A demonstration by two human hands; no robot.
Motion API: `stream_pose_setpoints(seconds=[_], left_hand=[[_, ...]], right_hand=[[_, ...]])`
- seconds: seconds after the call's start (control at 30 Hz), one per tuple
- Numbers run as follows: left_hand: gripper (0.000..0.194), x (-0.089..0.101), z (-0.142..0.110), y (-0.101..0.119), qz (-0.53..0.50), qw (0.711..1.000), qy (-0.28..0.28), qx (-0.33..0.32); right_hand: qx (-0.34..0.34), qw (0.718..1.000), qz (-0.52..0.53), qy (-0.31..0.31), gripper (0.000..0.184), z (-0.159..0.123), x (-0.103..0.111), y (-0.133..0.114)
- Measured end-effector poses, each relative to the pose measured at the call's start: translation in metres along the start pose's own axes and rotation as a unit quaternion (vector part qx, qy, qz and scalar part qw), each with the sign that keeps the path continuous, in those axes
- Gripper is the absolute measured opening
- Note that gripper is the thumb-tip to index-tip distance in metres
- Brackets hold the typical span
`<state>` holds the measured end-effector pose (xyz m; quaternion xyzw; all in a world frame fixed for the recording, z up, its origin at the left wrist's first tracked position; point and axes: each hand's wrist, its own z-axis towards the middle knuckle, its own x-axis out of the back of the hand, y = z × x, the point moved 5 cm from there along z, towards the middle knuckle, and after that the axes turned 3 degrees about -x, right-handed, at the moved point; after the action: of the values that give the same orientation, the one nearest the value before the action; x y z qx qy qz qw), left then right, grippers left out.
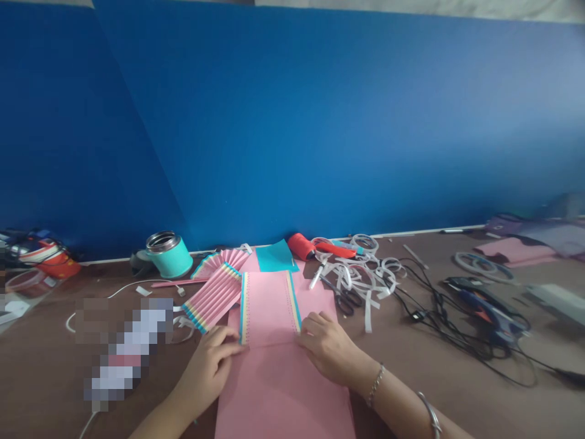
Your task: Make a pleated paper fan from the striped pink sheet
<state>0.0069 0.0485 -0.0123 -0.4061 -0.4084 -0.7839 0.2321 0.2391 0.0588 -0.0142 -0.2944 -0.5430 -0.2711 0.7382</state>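
Note:
A pink paper strip (pixel 269 299) with blue and yellow side borders and dotted lines lies flat in front of me. My left hand (pixel 214 361) holds its near left corner with curled fingers. At the near right corner, the fingers of my right hand (pixel 325 342) are bent closed on the edge. Beneath the strip is a larger plain pink sheet (pixel 283 396). Just left of the strip rests a pleated pink paper piece (pixel 214 296) with matching borders. A second pleated fan (pixel 222 262) lies behind it.
Curled white paper strips (pixel 351 274), scissors (pixel 350 302) and a red thread spool (pixel 301 246) lie behind my right hand. Farther right are black cables (pixel 434 311) and a glue gun (pixel 491 317). A turquoise flask (pixel 169 255) stands back left, near the blue wall (pixel 292 134).

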Motion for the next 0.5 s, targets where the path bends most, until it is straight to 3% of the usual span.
stream_pose_setpoints(seconds=[0.13,0.2,0.23,0.3,0.33,0.4,0.47,0.5], left_hand=[[0.029,0.014,0.004,-0.006,-0.083,0.988,0.074,0.103],[0.024,0.009,0.004,-0.006,-0.158,0.97,0.045,0.18],[0.023,0.001,0.004,-0.003,-0.207,0.953,-0.009,0.221],[0.028,-0.022,0.001,0.007,-0.317,0.883,-0.134,0.318],[0.034,-0.032,0.0,0.015,-0.37,0.843,-0.162,0.356],[0.045,-0.045,0.005,0.031,-0.488,0.762,-0.128,0.407],[0.05,-0.054,0.015,0.048,-0.596,0.696,-0.08,0.393],[0.049,-0.058,0.021,0.054,-0.63,0.677,-0.053,0.377]], right_hand=[[-0.004,1.0,0.023,0.021,0.021,0.001,0.001,0.004],[-0.026,0.996,0.07,0.048,0.024,0.003,0.003,0.008],[-0.041,0.992,0.103,0.063,0.026,0.004,0.004,0.01],[-0.083,0.976,0.183,0.079,0.027,0.005,0.005,0.015],[-0.111,0.964,0.227,0.081,0.027,0.006,0.004,0.017],[-0.17,0.932,0.311,0.075,0.027,0.006,0.001,0.022],[-0.209,0.904,0.366,0.067,0.027,0.005,0.0,0.024],[-0.214,0.897,0.38,0.065,0.027,0.005,0.0,0.023]])
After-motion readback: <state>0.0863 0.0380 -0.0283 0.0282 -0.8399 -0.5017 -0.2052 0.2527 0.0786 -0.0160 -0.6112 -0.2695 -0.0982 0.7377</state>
